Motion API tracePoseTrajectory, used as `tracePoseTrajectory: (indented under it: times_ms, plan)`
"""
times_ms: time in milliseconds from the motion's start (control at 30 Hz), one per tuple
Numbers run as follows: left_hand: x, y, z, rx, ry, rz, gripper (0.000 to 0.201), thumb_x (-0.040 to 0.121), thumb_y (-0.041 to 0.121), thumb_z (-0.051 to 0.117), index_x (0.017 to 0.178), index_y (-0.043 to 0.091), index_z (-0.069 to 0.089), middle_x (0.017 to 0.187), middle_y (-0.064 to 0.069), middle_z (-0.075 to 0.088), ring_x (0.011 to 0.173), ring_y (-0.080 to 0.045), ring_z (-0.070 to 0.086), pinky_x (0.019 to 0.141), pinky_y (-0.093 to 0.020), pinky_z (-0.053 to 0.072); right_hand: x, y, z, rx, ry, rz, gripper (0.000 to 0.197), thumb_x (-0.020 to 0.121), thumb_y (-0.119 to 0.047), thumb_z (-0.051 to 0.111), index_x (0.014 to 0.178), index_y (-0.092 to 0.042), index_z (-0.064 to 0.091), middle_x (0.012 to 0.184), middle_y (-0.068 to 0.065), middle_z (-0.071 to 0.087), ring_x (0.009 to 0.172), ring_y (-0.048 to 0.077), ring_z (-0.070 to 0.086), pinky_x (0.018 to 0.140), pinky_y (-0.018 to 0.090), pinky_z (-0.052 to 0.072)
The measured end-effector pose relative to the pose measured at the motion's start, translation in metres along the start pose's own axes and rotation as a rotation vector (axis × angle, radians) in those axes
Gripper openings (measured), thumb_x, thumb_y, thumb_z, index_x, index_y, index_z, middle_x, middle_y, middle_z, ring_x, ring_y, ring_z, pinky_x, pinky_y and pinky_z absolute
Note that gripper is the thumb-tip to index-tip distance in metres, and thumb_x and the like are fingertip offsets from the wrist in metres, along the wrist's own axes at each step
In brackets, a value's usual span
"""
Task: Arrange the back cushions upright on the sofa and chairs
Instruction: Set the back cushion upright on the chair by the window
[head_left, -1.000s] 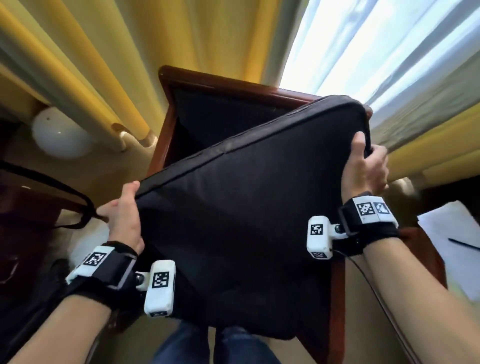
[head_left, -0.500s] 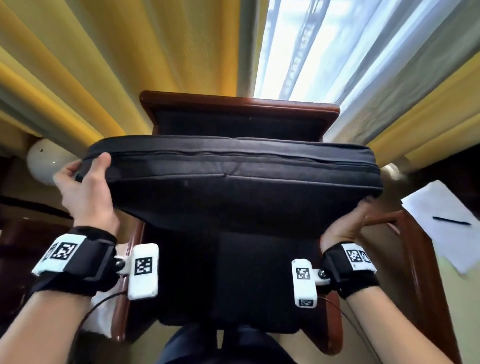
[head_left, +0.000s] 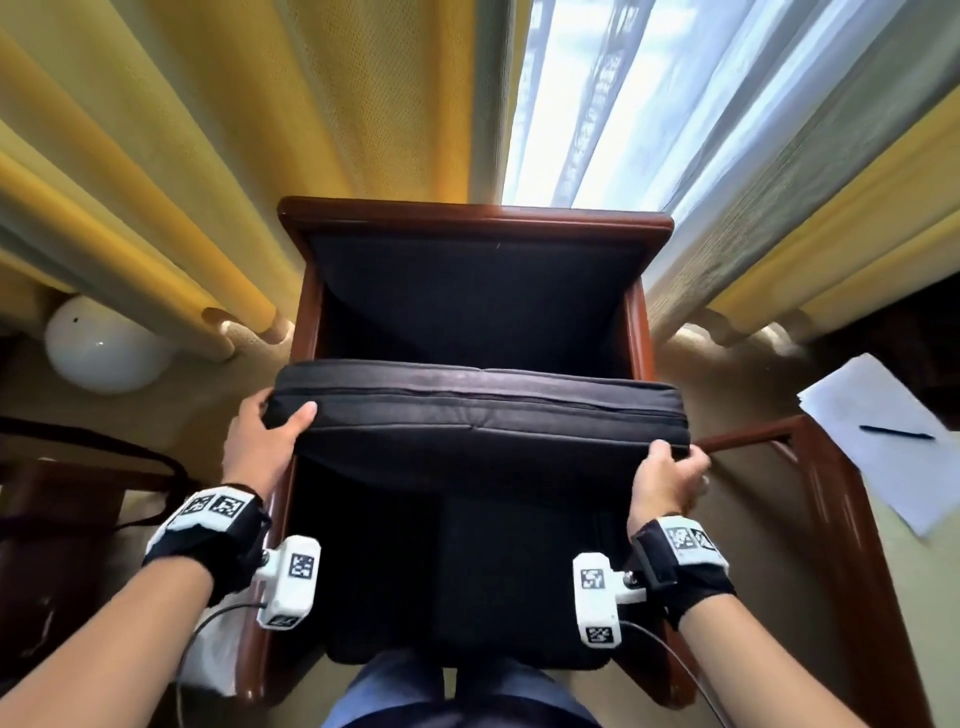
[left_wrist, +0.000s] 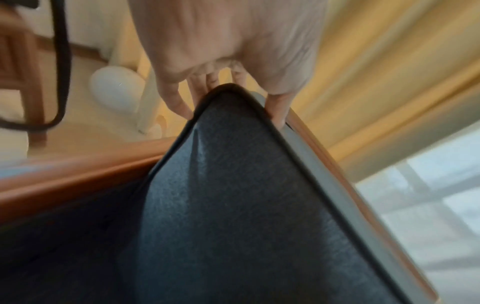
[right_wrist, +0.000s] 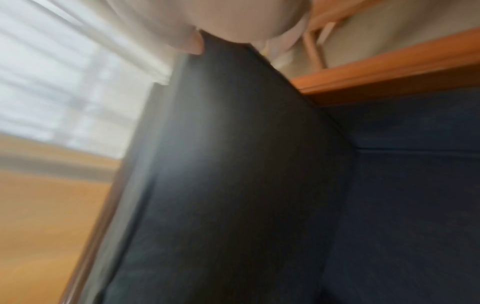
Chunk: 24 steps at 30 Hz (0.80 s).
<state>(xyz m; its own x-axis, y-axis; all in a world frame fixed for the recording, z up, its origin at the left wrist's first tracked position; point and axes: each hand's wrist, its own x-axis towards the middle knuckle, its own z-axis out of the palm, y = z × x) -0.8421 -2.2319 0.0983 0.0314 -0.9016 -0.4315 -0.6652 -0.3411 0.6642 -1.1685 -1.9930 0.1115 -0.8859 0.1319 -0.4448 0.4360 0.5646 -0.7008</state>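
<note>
Now that we have swung the flat black fabric back cushion (head_left: 478, 415) from tilted to level and lowered it over the dark wooden armchair (head_left: 475, 221), our left hand (head_left: 262, 447) and right hand (head_left: 665, 480) grip its ends, fingers curled, ready to stand it upright.

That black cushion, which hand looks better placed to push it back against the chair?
Probably the left hand: it wraps the upper corner of the black fabric cushion, thumb on the top edge, so it can tip it toward the wooden chair's backrest. The right hand grips lower, under the front edge.
</note>
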Motion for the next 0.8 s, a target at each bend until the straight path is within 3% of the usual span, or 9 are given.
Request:
tracePoseTrajectory:
  times_ms: [133,233,333,400,467,533,633,800]
  plan:
    - [-0.005,-0.006,0.005,-0.023,0.026,0.003,0.068,0.084,0.045,0.074,0.142,0.020,0.046,0.140,-0.014,0.053,0.128,-0.033,0.051,0.110,-0.043,0.039,-0.050,-0.032,-0.001,-0.150,0.007,-0.330,0.064,0.075,-0.035,0.059,0.135,-0.016,0.046,0.141,0.016,0.041,0.130,0.038,0.038,0.106,0.050,0.028]
    - [-0.009,-0.007,0.006,-0.024,0.026,-0.003,0.069,0.085,0.045,0.072,0.143,0.022,0.044,0.141,-0.015,0.049,0.128,-0.036,0.050,0.110,-0.046,0.038,-0.076,-0.046,0.022,-0.231,-0.083,-0.518,0.056,0.081,-0.021,0.066,0.134,-0.015,0.049,0.141,0.013,0.044,0.132,0.033,0.038,0.107,0.049,0.027]
    - [-0.016,-0.013,0.003,-0.032,0.017,-0.005,0.069,0.086,0.044,0.072,0.144,0.022,0.042,0.142,-0.014,0.047,0.129,-0.034,0.049,0.110,-0.046,0.038,-0.107,-0.049,0.062,-0.336,-0.340,-0.693,0.063,0.080,-0.025,0.070,0.138,-0.015,0.046,0.141,0.007,0.044,0.134,0.026,0.036,0.110,0.046,0.024]
    - [-0.022,-0.018,0.002,-0.048,0.011,-0.011,0.069,0.086,0.043,0.072,0.144,0.021,0.041,0.142,-0.013,0.047,0.129,-0.033,0.049,0.110,-0.046,0.038,-0.130,-0.046,0.090,-0.505,-0.608,-0.812,0.080,0.076,-0.038,0.075,0.144,-0.017,0.039,0.145,0.003,0.042,0.138,0.021,0.034,0.112,0.044,0.022]
    - [-0.028,-0.022,0.000,-0.059,0.011,-0.010,0.069,0.086,0.040,0.073,0.144,0.019,0.041,0.142,-0.013,0.046,0.129,-0.032,0.049,0.111,-0.045,0.038,-0.150,-0.034,0.110,-0.779,-0.781,-0.973,0.099,0.069,-0.054,0.076,0.149,-0.020,0.030,0.149,0.002,0.037,0.142,0.020,0.028,0.117,0.043,0.016]
    - [-0.036,-0.026,-0.003,-0.070,0.008,-0.005,0.069,0.087,0.036,0.073,0.144,0.016,0.041,0.142,-0.013,0.046,0.130,-0.030,0.048,0.109,-0.042,0.037,-0.163,-0.017,0.119,-1.066,-0.766,-1.214,0.114,0.062,-0.060,0.076,0.152,-0.018,0.021,0.145,0.008,0.036,0.139,0.027,0.029,0.118,0.047,0.014]
    - [-0.047,-0.039,-0.009,-0.064,-0.001,-0.001,0.070,0.086,0.036,0.075,0.144,0.015,0.041,0.143,-0.010,0.046,0.131,-0.027,0.047,0.108,-0.039,0.037,-0.172,0.003,0.121,-1.315,-0.636,-1.445,0.113,0.062,-0.045,0.082,0.149,-0.008,0.019,0.134,0.016,0.044,0.122,0.035,0.043,0.112,0.049,0.027]
    - [-0.053,-0.059,-0.016,-0.080,-0.065,0.016,0.074,0.084,0.037,0.076,0.146,0.017,0.039,0.146,-0.007,0.044,0.132,-0.025,0.048,0.111,-0.042,0.040,-0.180,0.006,0.123,-1.264,-0.585,-1.431,0.090,0.054,-0.028,0.083,0.132,-0.007,0.044,0.109,0.011,0.058,0.097,0.032,0.056,0.091,0.047,0.042]
